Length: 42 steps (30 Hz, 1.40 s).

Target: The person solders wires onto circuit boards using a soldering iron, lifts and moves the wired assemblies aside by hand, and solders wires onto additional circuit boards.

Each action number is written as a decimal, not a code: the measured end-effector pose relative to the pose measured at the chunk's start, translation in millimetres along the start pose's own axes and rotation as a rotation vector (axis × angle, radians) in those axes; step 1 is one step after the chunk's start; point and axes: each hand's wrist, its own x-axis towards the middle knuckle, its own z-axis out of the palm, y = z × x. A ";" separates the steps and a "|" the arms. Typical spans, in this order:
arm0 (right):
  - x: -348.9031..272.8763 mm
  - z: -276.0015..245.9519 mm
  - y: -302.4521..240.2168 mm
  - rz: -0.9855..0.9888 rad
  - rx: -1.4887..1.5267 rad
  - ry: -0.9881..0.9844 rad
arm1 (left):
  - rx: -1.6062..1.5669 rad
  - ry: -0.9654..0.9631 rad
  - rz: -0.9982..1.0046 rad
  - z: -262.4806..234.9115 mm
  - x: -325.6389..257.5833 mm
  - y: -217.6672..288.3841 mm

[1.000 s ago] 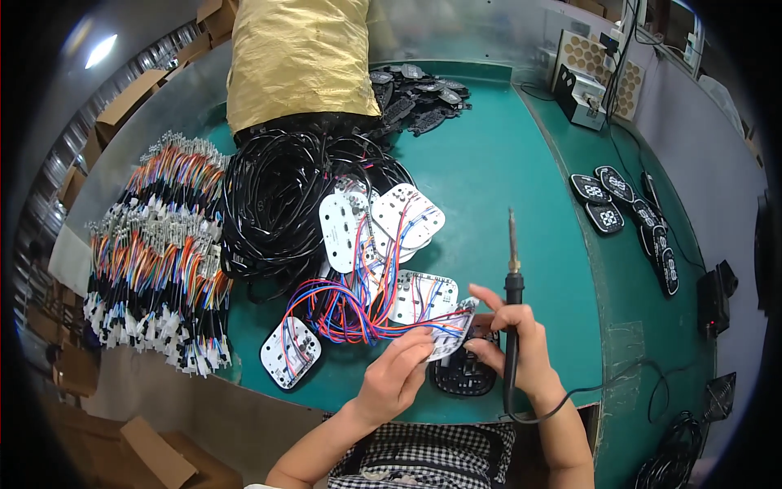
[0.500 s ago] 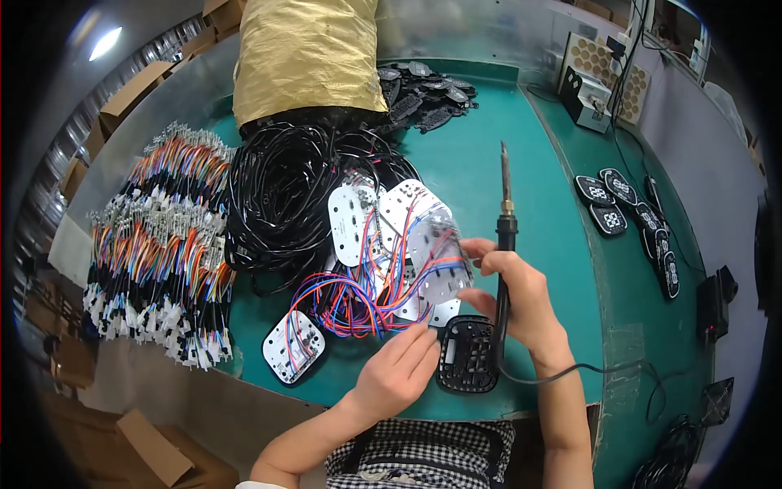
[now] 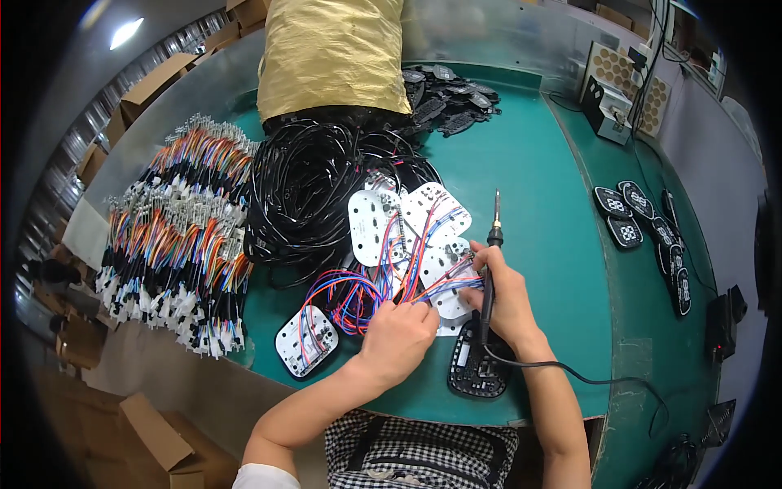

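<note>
My right hand [image 3: 509, 301] grips a soldering iron [image 3: 488, 297], its tip pointing up and away from me. The same hand's thumb and fingertips are at the right edge of a white circuit board [image 3: 440, 259] on a pile of similar boards. Red and blue wires [image 3: 446, 287] run across that board between my hands. My left hand [image 3: 397, 341] is closed beside them, apparently pinching the wires; its fingertips are partly hidden. Below my right hand lies a black plastic housing [image 3: 468, 376]. Left of my left hand, a wired white board sits in a black housing [image 3: 306, 341].
Coiled black cables [image 3: 297, 191] lie by a yellow sack [image 3: 334, 61]. Bundled coloured wires [image 3: 179, 236] cover the left side. Black plastic parts [image 3: 456, 98] are heaped at the back. Display panels [image 3: 627, 232] lie right. The iron's cord [image 3: 578, 373] crosses the table.
The board lifted at my right hand now lies lower on the pile. My left hand has moved up to the wires. The iron has come down slightly, and the whole view has shifted.
</note>
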 end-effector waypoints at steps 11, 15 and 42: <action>2.1 3.7 12.1 -0.105 -0.030 0.072 | -1.799 0.441 -0.274 -38.3 -46.8 -58.1; -3.2 -3.9 14.0 -0.073 -0.091 0.031 | -1.876 0.590 -0.306 -44.3 -34.9 -51.3; -164.0 -6.9 -26.6 0.062 -0.143 0.254 | 0.073 0.101 0.460 -13.6 -10.9 31.6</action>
